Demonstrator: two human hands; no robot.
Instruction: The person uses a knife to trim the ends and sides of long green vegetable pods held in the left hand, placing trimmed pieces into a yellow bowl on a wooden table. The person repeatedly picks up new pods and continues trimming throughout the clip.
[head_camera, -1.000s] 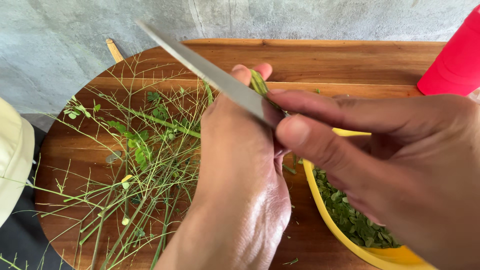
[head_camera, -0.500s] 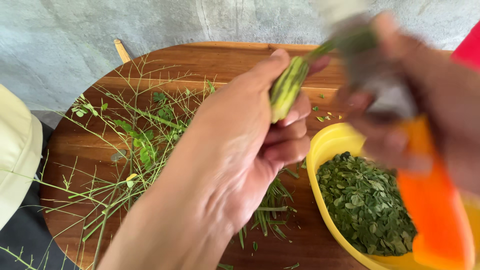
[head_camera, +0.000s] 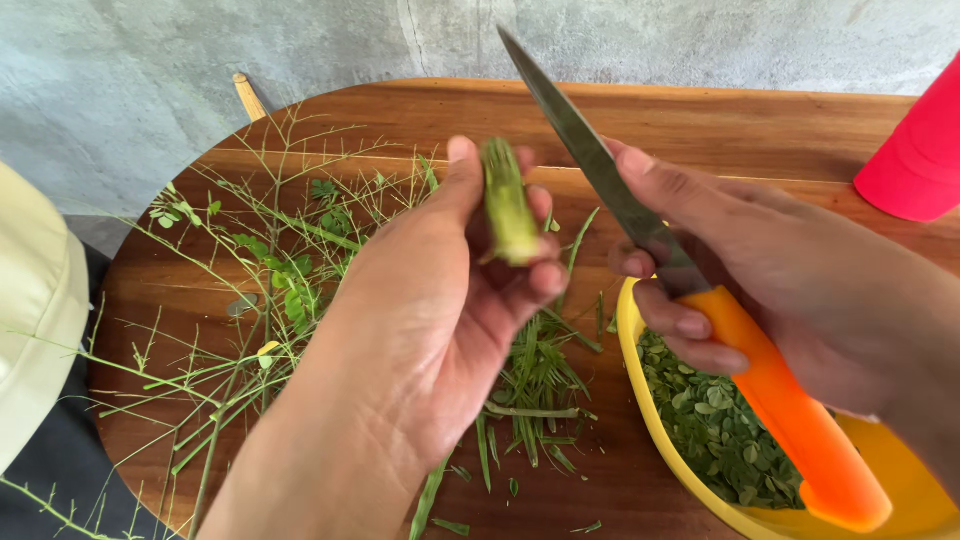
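A short green pod (head_camera: 507, 205), ribbed and pale at its cut lower end, stands nearly upright between the thumb and fingertips of the left hand (head_camera: 440, 310), which grasps it with the palm turned up over the middle of the round wooden board (head_camera: 420, 115). At about 3 o'clock from the pod, close beside it but not touching, is the steel blade of a knife (head_camera: 600, 165), its tip pointing toward 11 o'clock. The right hand (head_camera: 790, 290) is clenched around the knife where the blade meets the orange handle (head_camera: 800, 420), the forefinger laid along the back of the blade; the handle runs down toward 5 o'clock.

Under the right hand, at 4 o'clock from the pod, sits a yellow bowl (head_camera: 650, 400) holding small green leaves (head_camera: 715, 430). Below the left palm, at 6 o'clock, thin green peel strips (head_camera: 530, 390) lie scattered on the board. At 9 o'clock, bare stalks and leafy twigs (head_camera: 270, 300) spread across the left half of the board. A red container (head_camera: 915, 150) stands at 2 o'clock, at the right edge, and a pale cloth (head_camera: 30, 320) shows at the far left.
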